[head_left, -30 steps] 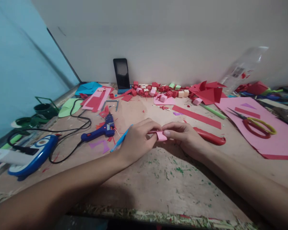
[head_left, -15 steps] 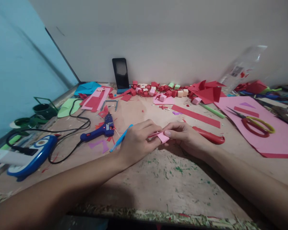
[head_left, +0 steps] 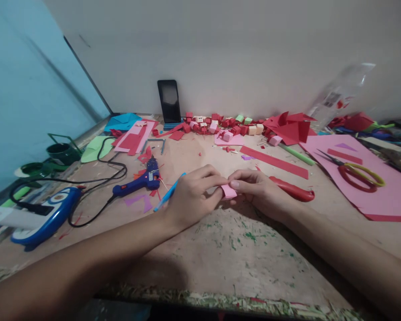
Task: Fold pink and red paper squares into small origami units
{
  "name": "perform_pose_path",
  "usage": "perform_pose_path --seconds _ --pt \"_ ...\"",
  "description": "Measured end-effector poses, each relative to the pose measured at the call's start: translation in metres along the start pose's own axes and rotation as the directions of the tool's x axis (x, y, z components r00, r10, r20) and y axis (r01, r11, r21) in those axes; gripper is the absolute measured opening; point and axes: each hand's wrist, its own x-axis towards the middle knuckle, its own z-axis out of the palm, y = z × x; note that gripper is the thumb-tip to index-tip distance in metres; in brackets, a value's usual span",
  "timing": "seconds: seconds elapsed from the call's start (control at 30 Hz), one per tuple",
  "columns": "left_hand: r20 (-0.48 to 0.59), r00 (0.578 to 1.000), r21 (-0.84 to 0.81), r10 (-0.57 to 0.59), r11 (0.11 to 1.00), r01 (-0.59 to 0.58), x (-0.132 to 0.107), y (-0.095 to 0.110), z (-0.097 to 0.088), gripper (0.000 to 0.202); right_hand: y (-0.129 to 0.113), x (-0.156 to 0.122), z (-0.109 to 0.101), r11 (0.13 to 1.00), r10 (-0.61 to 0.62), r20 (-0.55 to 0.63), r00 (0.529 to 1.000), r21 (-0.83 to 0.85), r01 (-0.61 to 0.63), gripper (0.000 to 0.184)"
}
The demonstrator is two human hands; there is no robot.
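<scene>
Between my two hands, just above the table, is a small folded piece of pink paper [head_left: 229, 191]. My left hand [head_left: 197, 189] grips it from the left, with the thumb tucked out of sight below the fingers. From the right, my right hand [head_left: 254, 185] pinches its edge between thumb and forefinger. A blue stick-like tool [head_left: 169, 192] lies beside my left hand. Partly behind my right wrist rests a red-handled tool [head_left: 296, 189], its other end hidden.
A blue glue gun [head_left: 138, 180] with a black cable lies left. Scissors [head_left: 357, 171] rest on pink sheets [head_left: 387, 200] at right. Small paper cubes [head_left: 227, 125], a phone [head_left: 169, 101] and a clear bottle [head_left: 341, 93] line the back. A red strip [head_left: 276, 162] lies beyond my hands.
The pink paper has turned slightly between my fingers, and my left fingers have closed nearer to it. The red edge seen at my left fingertips is now hidden. Other things look unchanged.
</scene>
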Motion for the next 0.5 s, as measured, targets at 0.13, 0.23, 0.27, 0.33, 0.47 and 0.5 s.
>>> perform_pose_path --seconds 0.13,0.23,0.27,0.33,0.47,0.5 --pt "0.025 0.999 0.037 0.048 0.998 -0.049 0.0002 0.0018 -0.0004 0.021 0.0007 -0.0009 -0.0005 1.0 0.018 0.018 1.0 -0.015 -0.017 0.024" --pt "-0.002 1.0 0.028 -0.004 1.0 0.004 0.0013 0.002 -0.0008 0.014 0.0001 -0.0015 0.0004 1.0 0.017 0.026 1.0 -0.006 -0.016 0.023" --pt "-0.018 0.999 0.021 -0.038 0.999 0.039 0.0021 0.0018 -0.001 0.011 -0.0004 -0.0014 0.0008 1.0 0.007 0.022 1.0 -0.001 -0.007 0.023" --pt "-0.036 0.994 0.009 -0.107 0.994 0.107 0.004 0.0013 -0.0014 0.008 -0.0016 -0.0005 0.0013 1.0 -0.01 0.004 1.0 0.009 0.01 0.022" --pt "-0.017 0.986 -0.021 -0.166 0.986 0.166 0.0071 0.0008 -0.0022 0.006 -0.0042 0.0014 0.0006 0.999 -0.028 -0.048 0.998 0.018 0.029 0.021" --pt "-0.014 0.985 -0.027 -0.169 0.985 0.169 0.0074 0.0009 -0.0024 0.007 -0.0044 0.0016 0.0003 0.999 -0.03 -0.055 0.998 0.015 0.031 0.021"
